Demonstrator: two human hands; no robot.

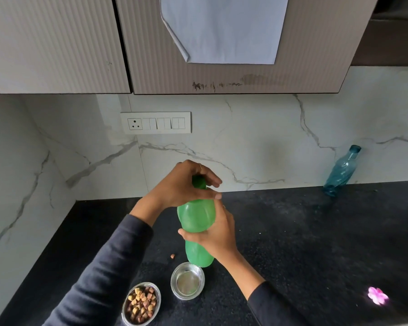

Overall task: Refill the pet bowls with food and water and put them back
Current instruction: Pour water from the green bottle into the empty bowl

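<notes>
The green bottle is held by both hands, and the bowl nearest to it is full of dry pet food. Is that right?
Not quite. In the head view the bowl nearest the green bottle holds no food; the kibble is in the other bowl. Both hands, left and right, do hold the bottle.

- You see soft, even daylight here, not too bright and not dim.
- The black counter (292, 231) stays dark, with a pink glare spot (377, 295) near your right.
- Soft grey shadows sit under the cabinets (57, 55) on the marble wall (245, 137).
- Straight lines bend at the edges.
- The picture looks a little fuzzy all over.
</notes>
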